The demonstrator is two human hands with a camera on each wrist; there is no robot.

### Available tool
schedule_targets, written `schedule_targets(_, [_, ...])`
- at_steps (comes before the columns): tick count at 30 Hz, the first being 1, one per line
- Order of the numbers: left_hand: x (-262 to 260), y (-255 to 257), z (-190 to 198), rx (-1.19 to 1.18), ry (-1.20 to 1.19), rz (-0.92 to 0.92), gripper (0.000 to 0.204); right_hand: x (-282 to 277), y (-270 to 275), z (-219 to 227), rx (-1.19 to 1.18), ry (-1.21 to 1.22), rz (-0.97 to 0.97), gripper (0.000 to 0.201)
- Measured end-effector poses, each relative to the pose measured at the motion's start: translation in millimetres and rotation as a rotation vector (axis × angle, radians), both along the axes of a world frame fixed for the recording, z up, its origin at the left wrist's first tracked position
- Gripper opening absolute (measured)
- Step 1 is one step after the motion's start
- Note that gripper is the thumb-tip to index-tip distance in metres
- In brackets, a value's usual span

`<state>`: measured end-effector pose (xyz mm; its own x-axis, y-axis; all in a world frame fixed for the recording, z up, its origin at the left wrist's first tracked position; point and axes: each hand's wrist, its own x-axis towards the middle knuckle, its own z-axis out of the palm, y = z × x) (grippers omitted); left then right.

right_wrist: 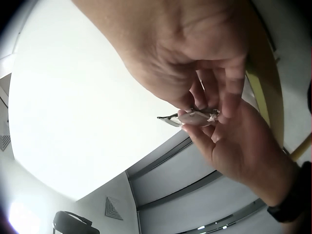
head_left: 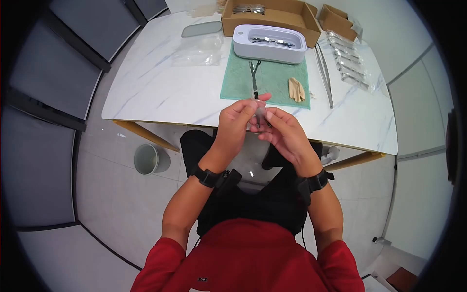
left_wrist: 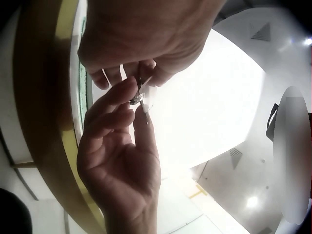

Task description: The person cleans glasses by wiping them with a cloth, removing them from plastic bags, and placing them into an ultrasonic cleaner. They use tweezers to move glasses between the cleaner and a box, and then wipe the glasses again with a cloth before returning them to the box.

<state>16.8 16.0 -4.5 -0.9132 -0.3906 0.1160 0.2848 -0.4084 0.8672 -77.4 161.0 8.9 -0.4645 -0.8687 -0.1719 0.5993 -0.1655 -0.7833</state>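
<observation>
Above the table's front edge, a pair of eyeglasses (head_left: pixel 255 80) is held between both hands, its dark temples pointing away over the green cloth. My left hand (head_left: pixel 234 122) pinches the frame between thumb and fingers. Opposite it, my right hand (head_left: pixel 288 135) grips the frame from the other side with thumb and fingertips. One lens (right_wrist: pixel 194 118) shows between the fingers in the right wrist view. Fingers cover much of the frame's front.
A white cleaning machine (head_left: pixel 270 54) with glasses in its basin stands on the green cloth (head_left: pixel 233 82), near a crumpled beige cloth (head_left: pixel 296 90). Behind is a cardboard box (head_left: pixel 287 17). Bagged glasses (head_left: pixel 348 61) lie right, clear plastic bags (head_left: pixel 197 51) left. A bin (head_left: pixel 147 159) stands below.
</observation>
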Motion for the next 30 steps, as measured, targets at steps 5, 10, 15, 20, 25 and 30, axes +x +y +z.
schedule_targets(5, [-3.5, -1.6, 1.2, 0.069, 0.018, -0.033, 0.03, -5.1, -2.2, -5.9, -0.074, -0.058, 0.025, 0.027])
schedule_targets(10, [-6.2, -0.4, 2.0, 0.127, 0.015, -0.038, 0.027, -5.6, -4.5, -1.1, -0.043, -0.085, 0.016, 0.028])
schedule_targets(15, [-7.1, -0.1, 5.9, 0.149, 0.008, -0.039, 0.027, -11.2, -6.6, -5.3, -0.024, -0.059, 0.02, 0.026])
schedule_targets(20, [-9.0, -7.8, -0.3, 0.122, 0.062, -0.115, 0.027, -13.9, -8.5, -7.2, -0.008, -0.026, 0.01, 0.021])
schedule_targets(25, [-8.7, -9.5, -2.0, 0.148, 0.065, -0.138, 0.026, -9.9, -9.7, -1.3, 0.032, 0.043, -0.032, 0.018])
schedule_targets(30, [-10.0, -12.6, -8.2, 0.172, 0.069, -0.114, 0.021, -9.9, -14.4, -0.7, 0.083, 0.108, -0.074, 0.016])
